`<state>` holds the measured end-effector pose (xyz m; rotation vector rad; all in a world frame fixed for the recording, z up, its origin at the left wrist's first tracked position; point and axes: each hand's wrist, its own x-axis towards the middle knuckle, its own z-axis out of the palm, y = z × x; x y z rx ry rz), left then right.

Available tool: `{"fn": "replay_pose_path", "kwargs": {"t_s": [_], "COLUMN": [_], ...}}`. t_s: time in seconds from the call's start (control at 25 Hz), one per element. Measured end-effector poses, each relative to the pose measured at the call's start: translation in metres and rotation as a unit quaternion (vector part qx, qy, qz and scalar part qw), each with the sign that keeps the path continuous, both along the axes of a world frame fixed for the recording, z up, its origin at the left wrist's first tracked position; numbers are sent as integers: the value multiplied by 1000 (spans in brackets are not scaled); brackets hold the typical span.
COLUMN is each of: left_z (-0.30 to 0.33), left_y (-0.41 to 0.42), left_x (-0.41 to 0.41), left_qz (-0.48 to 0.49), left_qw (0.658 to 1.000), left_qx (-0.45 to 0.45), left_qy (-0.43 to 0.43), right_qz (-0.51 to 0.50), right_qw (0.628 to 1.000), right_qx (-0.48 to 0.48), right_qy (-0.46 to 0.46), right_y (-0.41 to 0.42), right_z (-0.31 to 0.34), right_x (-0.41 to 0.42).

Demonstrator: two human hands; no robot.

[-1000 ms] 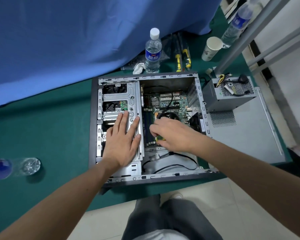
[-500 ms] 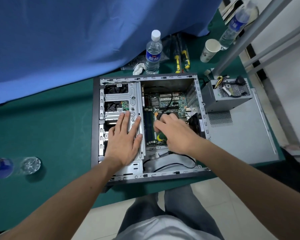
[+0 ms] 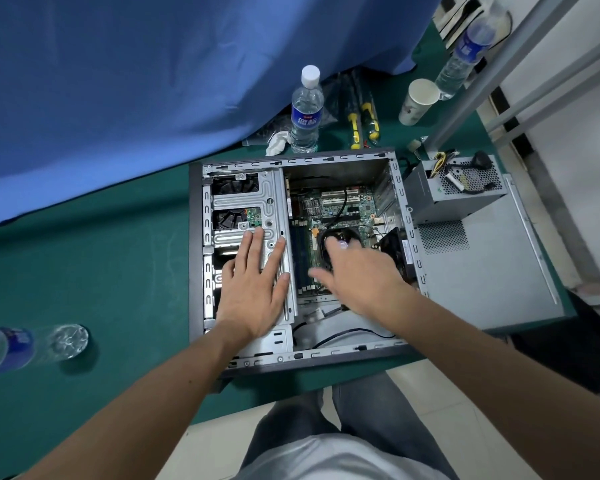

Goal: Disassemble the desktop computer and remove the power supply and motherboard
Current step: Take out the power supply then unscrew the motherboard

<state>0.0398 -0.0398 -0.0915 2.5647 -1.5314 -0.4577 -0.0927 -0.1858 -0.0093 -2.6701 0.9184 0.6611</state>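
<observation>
The open grey metal computer case (image 3: 195, 258) lies on its side on the green tabletop (image 3: 101, 265). The left hand (image 3: 253, 289) rests flat, fingers straight, on the silver drive cage (image 3: 257, 199). The right hand (image 3: 357, 271), blurred, fingers spread, holds nothing above the green motherboard (image 3: 340, 209). The grey box-shaped power supply (image 3: 454, 188) sits outside, just right of the case.

Left hand (image 3: 253, 292) flat, fingers (image 3: 257, 244) spread, palm down; right hand (image 3: 361, 275) extended forward, blurred, fingers loosely straight
</observation>
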Motion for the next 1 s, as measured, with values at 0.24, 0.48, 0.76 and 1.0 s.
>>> {"fn": "replay_pose_path", "kwargs": {"t_s": [0.24, 0.48, 0.76, 1.0], "left_z": [-1, -3, -4, -4], "left_y": [0, 0, 1, 1], "left_x": [0, 0, 0, 0], "left_qz": [0, -1, 1, 3], "left_qw": [1000, 1000, 1000, 1000], "left_qx": [-4, -4, -13, -13], "left_qy": [-2, -11, -13, -17], "right_qz": [114, 44, -34, 20], "right_qw": [991, 998, 997, 992], "right_qx": [43, -16, 34, 74], "right_qy": [-49, -36, -58, -104], "right_y": [-9, -6, -1, -4], "right_z": [0, -7, -6, -6], "right_x": [-14, -17, -13, -13]}}
